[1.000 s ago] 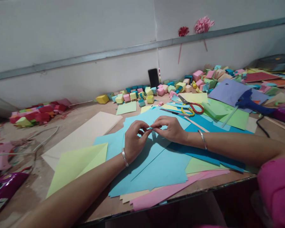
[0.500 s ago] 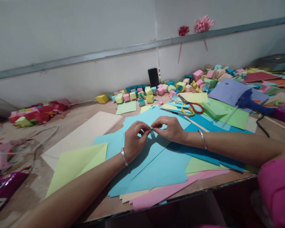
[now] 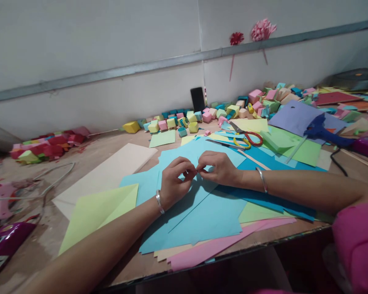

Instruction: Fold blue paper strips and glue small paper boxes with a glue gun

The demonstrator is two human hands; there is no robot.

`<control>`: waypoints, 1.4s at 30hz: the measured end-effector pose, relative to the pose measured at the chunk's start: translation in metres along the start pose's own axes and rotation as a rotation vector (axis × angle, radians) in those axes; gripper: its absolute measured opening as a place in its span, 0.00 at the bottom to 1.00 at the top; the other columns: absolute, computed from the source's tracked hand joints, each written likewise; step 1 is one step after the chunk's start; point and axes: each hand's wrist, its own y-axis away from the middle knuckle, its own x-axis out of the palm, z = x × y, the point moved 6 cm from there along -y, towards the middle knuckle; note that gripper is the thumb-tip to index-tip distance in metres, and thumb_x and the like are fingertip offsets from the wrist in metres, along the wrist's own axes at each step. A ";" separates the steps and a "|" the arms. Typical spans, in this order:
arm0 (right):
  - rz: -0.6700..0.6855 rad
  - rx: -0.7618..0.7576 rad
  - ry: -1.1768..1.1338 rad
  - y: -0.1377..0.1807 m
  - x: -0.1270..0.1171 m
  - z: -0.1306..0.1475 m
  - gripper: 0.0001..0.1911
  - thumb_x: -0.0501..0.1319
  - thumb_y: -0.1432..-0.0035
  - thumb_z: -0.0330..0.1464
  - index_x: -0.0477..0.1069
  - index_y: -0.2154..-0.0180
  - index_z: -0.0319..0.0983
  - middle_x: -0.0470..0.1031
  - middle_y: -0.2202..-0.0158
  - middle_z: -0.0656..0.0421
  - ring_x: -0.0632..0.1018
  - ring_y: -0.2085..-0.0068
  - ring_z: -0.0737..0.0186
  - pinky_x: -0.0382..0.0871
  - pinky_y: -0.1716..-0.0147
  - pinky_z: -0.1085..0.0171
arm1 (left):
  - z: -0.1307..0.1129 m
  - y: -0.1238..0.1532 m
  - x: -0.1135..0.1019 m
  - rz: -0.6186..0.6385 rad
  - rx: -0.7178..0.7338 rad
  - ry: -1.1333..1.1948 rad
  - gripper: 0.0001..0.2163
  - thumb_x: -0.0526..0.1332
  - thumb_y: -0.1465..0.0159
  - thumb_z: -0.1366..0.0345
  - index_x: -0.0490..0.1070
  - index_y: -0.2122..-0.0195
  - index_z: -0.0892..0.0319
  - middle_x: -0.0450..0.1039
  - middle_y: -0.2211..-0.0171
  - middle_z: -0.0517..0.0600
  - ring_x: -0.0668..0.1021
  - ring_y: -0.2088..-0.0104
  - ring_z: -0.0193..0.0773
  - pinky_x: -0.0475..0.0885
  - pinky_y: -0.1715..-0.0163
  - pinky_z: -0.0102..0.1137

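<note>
Both my hands are closed in a pinch over the middle of the light blue paper sheets (image 3: 208,216), and fingertips of the left hand (image 3: 175,183) meet those of the right hand (image 3: 221,168). What lies between these fingertips is too small and too covered; I cannot tell it. The blue sheets are smooth and matt, and they overlap, with straight edges. Around them on the brown, stained bench (image 3: 110,143) are a lightly creased yellow-green sheet (image 3: 88,208), a flat cream sheet (image 3: 110,171) and a long pink paper strip (image 3: 208,253) near the front edge.

Just beyond my right hand lie the scissors (image 3: 254,139), with red and yellow handles. Behind, many small folded paper boxes (image 3: 193,127) are crowded toward the wall, where a black phone (image 3: 198,99) leans upright. On the metal rail (image 3: 122,73) are two paper flowers (image 3: 263,30).

My forearms hide parts of the sheets. The purple socket strip (image 3: 6,249) at lower left is cut off, and the dark object (image 3: 354,80) at far right is dim and hard to recognise.
</note>
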 end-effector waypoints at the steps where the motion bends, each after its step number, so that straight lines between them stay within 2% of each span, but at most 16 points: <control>1: 0.011 -0.013 0.009 0.000 0.000 0.001 0.06 0.59 0.50 0.24 0.70 0.75 0.40 0.73 0.74 0.60 0.73 0.68 0.64 0.67 0.67 0.65 | -0.001 0.001 0.000 0.009 0.042 -0.034 0.06 0.60 0.41 0.74 0.73 0.71 0.57 0.72 0.69 0.49 0.74 0.70 0.34 0.71 0.71 0.29; 6: 0.005 -0.012 0.071 0.001 0.002 0.000 0.05 0.59 0.53 0.24 0.69 0.76 0.39 0.70 0.76 0.61 0.70 0.72 0.66 0.63 0.70 0.66 | -0.007 0.006 0.004 0.101 0.305 -0.315 0.09 0.56 0.41 0.76 0.73 0.68 0.56 0.74 0.67 0.51 0.74 0.67 0.38 0.69 0.69 0.32; 10: 0.016 0.078 0.102 0.002 0.004 -0.007 0.04 0.59 0.55 0.24 0.70 0.76 0.38 0.70 0.78 0.62 0.69 0.74 0.68 0.60 0.73 0.68 | -0.010 0.005 0.010 0.214 0.376 -0.476 0.11 0.55 0.43 0.78 0.73 0.67 0.56 0.74 0.68 0.51 0.73 0.68 0.39 0.64 0.72 0.31; 12: 0.034 0.108 0.109 0.003 0.005 -0.008 0.04 0.60 0.55 0.25 0.70 0.76 0.38 0.70 0.78 0.63 0.69 0.75 0.68 0.60 0.73 0.68 | -0.008 0.003 0.012 0.236 0.327 -0.412 0.11 0.54 0.42 0.78 0.72 0.68 0.57 0.74 0.68 0.51 0.73 0.68 0.39 0.65 0.71 0.31; 14: 0.039 0.132 0.081 0.002 0.004 -0.009 0.04 0.60 0.54 0.25 0.70 0.76 0.38 0.70 0.77 0.63 0.69 0.74 0.68 0.61 0.73 0.68 | -0.004 0.001 0.010 0.203 0.218 -0.268 0.09 0.55 0.41 0.77 0.72 0.68 0.57 0.73 0.67 0.51 0.74 0.66 0.39 0.68 0.69 0.31; 17: -0.024 0.117 0.030 0.000 -0.001 -0.007 0.05 0.60 0.52 0.24 0.72 0.74 0.38 0.71 0.76 0.63 0.70 0.74 0.69 0.62 0.73 0.69 | 0.011 -0.002 0.003 0.048 -0.059 -0.058 0.03 0.60 0.40 0.71 0.69 0.69 0.57 0.71 0.69 0.49 0.74 0.69 0.36 0.71 0.71 0.28; 19: -0.090 0.072 0.033 -0.001 -0.005 -0.005 0.05 0.60 0.51 0.23 0.72 0.73 0.38 0.71 0.76 0.62 0.70 0.74 0.68 0.63 0.72 0.68 | 0.024 0.000 0.001 -0.014 -0.287 0.069 0.06 0.65 0.43 0.66 0.67 0.71 0.58 0.70 0.73 0.47 0.74 0.74 0.34 0.70 0.77 0.26; 22: -0.138 0.008 0.057 0.000 -0.007 -0.005 0.07 0.59 0.49 0.23 0.72 0.72 0.39 0.73 0.73 0.61 0.72 0.71 0.66 0.66 0.70 0.67 | 0.037 0.005 0.012 0.103 -0.572 0.339 0.13 0.65 0.41 0.56 0.68 0.71 0.60 0.71 0.78 0.46 0.70 0.82 0.30 0.65 0.84 0.25; 24: -0.115 -0.015 0.083 0.000 -0.005 -0.007 0.07 0.58 0.47 0.24 0.72 0.72 0.40 0.75 0.71 0.59 0.74 0.69 0.65 0.68 0.68 0.66 | 0.038 0.008 0.019 0.179 -0.665 0.513 0.15 0.63 0.39 0.53 0.70 0.71 0.61 0.70 0.80 0.46 0.67 0.85 0.28 0.63 0.85 0.24; 26: -0.065 -0.035 0.114 0.001 -0.001 -0.006 0.08 0.57 0.45 0.24 0.73 0.71 0.40 0.76 0.70 0.58 0.75 0.67 0.63 0.69 0.66 0.64 | 0.038 0.009 0.020 0.166 -0.681 0.597 0.14 0.65 0.40 0.53 0.70 0.71 0.61 0.70 0.80 0.46 0.67 0.84 0.28 0.63 0.84 0.24; 29: -0.016 -0.042 0.105 0.000 0.001 -0.002 0.07 0.57 0.45 0.25 0.72 0.68 0.40 0.76 0.68 0.57 0.75 0.65 0.63 0.69 0.64 0.64 | 0.040 0.008 0.018 0.091 -0.674 0.595 0.12 0.68 0.44 0.57 0.71 0.70 0.60 0.70 0.81 0.44 0.69 0.83 0.29 0.64 0.83 0.25; 31: -0.024 0.031 0.050 -0.001 0.000 -0.003 0.05 0.59 0.47 0.26 0.71 0.67 0.39 0.75 0.69 0.59 0.74 0.67 0.64 0.69 0.67 0.65 | 0.041 0.007 0.015 0.041 -0.668 0.550 0.11 0.68 0.44 0.59 0.71 0.71 0.60 0.71 0.81 0.44 0.70 0.83 0.29 0.64 0.83 0.25; 36: -0.036 0.332 -0.173 0.002 0.005 -0.023 0.06 0.61 0.49 0.28 0.68 0.66 0.39 0.71 0.72 0.63 0.71 0.72 0.69 0.66 0.72 0.68 | 0.034 0.003 0.011 0.001 -0.575 0.426 0.07 0.67 0.43 0.62 0.74 0.71 0.60 0.71 0.82 0.44 0.69 0.84 0.29 0.65 0.84 0.24; 42: 0.010 0.408 -0.416 0.004 0.014 -0.034 0.03 0.60 0.51 0.26 0.68 0.70 0.38 0.70 0.73 0.64 0.71 0.72 0.69 0.66 0.72 0.68 | 0.032 0.004 0.013 0.041 -0.561 0.501 0.08 0.68 0.45 0.61 0.73 0.72 0.60 0.73 0.79 0.46 0.73 0.80 0.31 0.70 0.81 0.26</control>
